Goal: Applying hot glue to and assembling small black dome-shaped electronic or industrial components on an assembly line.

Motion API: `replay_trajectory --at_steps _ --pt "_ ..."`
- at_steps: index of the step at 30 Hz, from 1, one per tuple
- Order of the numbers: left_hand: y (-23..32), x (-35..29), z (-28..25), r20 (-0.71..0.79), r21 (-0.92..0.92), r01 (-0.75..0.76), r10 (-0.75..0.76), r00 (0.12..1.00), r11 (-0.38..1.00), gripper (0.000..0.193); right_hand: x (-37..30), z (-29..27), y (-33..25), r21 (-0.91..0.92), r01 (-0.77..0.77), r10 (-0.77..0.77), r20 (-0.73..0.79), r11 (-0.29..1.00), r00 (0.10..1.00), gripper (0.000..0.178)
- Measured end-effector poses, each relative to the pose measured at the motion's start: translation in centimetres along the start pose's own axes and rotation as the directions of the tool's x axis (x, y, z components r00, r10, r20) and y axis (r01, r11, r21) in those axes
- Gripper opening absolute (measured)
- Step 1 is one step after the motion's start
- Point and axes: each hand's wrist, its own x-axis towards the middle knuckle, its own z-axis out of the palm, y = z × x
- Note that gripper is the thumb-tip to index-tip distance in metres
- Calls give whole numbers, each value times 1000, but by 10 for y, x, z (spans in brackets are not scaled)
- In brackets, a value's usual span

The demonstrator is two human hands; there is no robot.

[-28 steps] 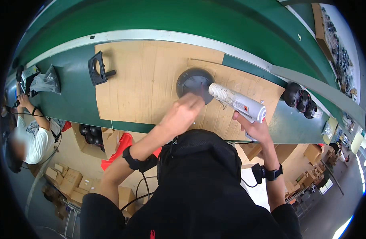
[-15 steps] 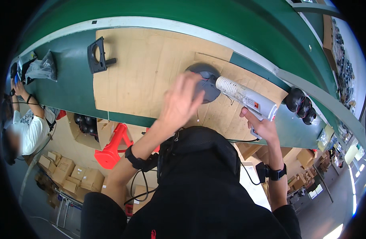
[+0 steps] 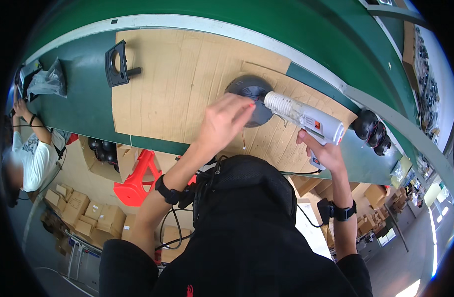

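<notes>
A dark round plastic housing (image 3: 259, 118) lies on the cardboard sheet in front of me. My left hand (image 3: 221, 121) is over its near left side, thumb and fingers pinched together. A small red spot shows at the fingertips, too small to name. My right hand (image 3: 326, 154) is wrapped round the handle of a grey-white glue gun (image 3: 313, 122) with a ribbed white front. The gun's nozzle end points left over the middle of the housing; whether it touches cannot be told. A thin wire with a small white connector (image 3: 244, 147) hangs from the housing's near edge.
Cardboard (image 3: 162, 84) covers much of the green bench. A black plastic frame (image 3: 117, 64) lies at the far left of it. Several dark round parts (image 3: 371, 129) stand on the right. A red stool (image 3: 135, 183) and cartons are below left. Another person (image 3: 36, 153) works far left.
My left hand's blurred, spread fingers have drawn together into a pinch over the housing. The glue gun's tip has shifted slightly left, with my right hand still gripping it.
</notes>
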Motion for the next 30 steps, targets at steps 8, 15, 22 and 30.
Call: replay_trajectory --at_steps 8,15,22,30 --pt "6 -16 17 102 102 -288 278 955 952 20 -4 2 -16 -175 126 -131 -18 976 991 22" --pt "5 -15 12 110 100 -304 293 950 947 23 -2 6 -26 -277 140 -154 -30 951 988 25" --pt "2 -17 13 91 85 -315 307 947 945 23 -3 5 -35 -312 59 -66 -11 948 998 28" --pt "2 -18 13 92 54 -313 308 947 948 23 -5 6 -45 -326 -25 17 -28 945 999 31"
